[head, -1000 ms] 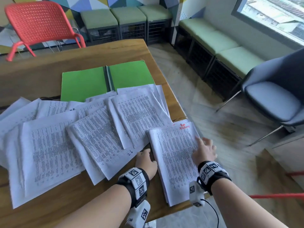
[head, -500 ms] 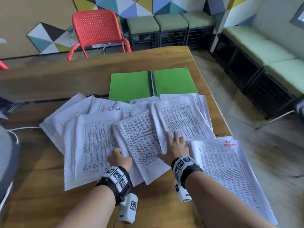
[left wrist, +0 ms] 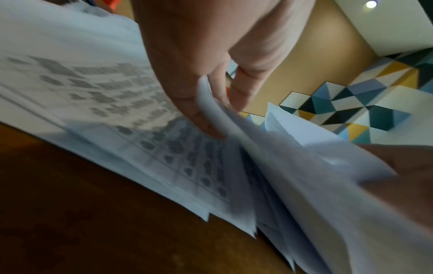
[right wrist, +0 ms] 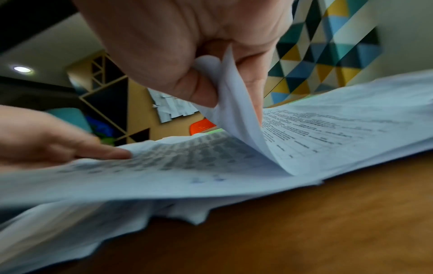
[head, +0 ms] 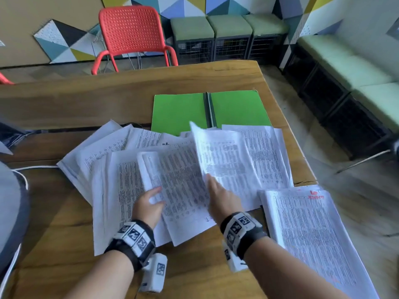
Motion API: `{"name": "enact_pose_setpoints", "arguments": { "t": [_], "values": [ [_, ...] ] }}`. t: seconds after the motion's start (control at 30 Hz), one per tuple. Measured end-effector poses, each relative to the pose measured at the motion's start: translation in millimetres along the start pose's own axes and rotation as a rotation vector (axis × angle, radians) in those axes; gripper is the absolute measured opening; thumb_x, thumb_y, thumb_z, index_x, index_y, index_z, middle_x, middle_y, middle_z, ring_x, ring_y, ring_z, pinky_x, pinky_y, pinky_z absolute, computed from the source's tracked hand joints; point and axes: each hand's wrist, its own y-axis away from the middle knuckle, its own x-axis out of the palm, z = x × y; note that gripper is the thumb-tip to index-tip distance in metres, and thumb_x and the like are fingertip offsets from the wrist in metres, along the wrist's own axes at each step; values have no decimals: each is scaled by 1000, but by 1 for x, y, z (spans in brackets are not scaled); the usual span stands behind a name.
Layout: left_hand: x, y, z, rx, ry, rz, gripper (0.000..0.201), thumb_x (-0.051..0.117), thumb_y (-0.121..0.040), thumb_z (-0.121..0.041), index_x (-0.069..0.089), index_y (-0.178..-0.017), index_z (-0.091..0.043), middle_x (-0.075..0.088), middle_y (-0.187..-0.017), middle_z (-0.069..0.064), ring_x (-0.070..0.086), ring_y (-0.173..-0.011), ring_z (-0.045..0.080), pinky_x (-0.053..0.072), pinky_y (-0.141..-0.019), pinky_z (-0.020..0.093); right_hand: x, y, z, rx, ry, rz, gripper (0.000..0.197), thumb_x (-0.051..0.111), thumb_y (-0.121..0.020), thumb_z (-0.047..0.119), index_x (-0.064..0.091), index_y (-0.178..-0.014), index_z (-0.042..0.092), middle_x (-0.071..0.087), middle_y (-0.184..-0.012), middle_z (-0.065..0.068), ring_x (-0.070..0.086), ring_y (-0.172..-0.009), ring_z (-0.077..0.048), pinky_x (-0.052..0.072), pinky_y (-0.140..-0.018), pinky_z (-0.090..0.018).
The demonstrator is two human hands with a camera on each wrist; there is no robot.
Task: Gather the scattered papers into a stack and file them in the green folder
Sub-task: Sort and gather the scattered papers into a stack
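Note:
The green folder (head: 181, 108) lies open on the far part of the wooden table (head: 64, 104). Printed papers (head: 121, 173) are fanned out in front of it, overlapping. In the head view my left hand (head: 156, 196) grips the curled left edge of a middle sheet (head: 183, 186). Thumb and fingers of my right hand (head: 210, 180) pinch the edge of the neighbouring sheet (head: 224, 156), which is lifted off the pile. The right wrist view shows that pinch (right wrist: 220, 87) close up. A squared stack (head: 308, 238) with red writing lies at the right and overhangs the table edge.
A red chair (head: 131, 33) stands behind the table, and green-cushioned benches (head: 228, 24) line the walls. The table's right edge (head: 289, 134) runs close to the papers. A white cable (head: 34, 167) and a grey object (head: 10, 212) are at the left.
My right hand left the right-hand stack, came to the middle papers and now pinches and lifts a sheet. My left hand moved left and took hold of a sheet's edge.

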Motion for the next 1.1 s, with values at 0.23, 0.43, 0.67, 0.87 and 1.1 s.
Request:
{"name": "enact_pose_setpoints", "arguments": {
  "t": [0.23,0.43,0.67,0.87,1.1],
  "values": [
    [-28,-9,19,-107,79,47,55,67,-78,-57,68,-116,-17,66,-120,2,61,-107,21,46,-98,38,20,27,71,-103,-71,281,50,37,-89,59,52,-121,24,69,-112,-8,63,-103,-33,47,-78,-38],
    [-29,-9,32,12,-91,45,49,73,-77,-3,60,-116,-31,56,-132,-4,61,-82,3,51,-66,14,13,-38,5,192,-125,-77,42,51,-90,18,51,-132,18,53,-129,-10,51,-116,-28,47,-95,-40],
    [-38,4,39,78,-48,111,47,60,-91,-12,47,-130,-35,42,-148,-3,43,-133,17,42,-103,27,34,-71,-17,396,-423,120,24,49,-91,11,54,-114,6,62,-110,-15,61,-82,-25,54,-74,-34],
    [-41,12,16,181,130,68,79,53,-91,3,25,-138,-54,49,-137,-7,51,-123,14,42,-99,31,44,-55,3,251,-591,37,40,59,-90,20,43,-126,16,54,-117,-12,59,-88,-23,52,-72,-32],
    [-74,-16,33,23,2,-166,64,57,-92,-12,28,-148,-21,38,-143,7,41,-132,24,37,-108,40,21,-54,20,369,-833,74,15,61,-90,23,63,-96,9,70,-92,-15,66,-78,-25,58,-77,-47]
  ]
}}
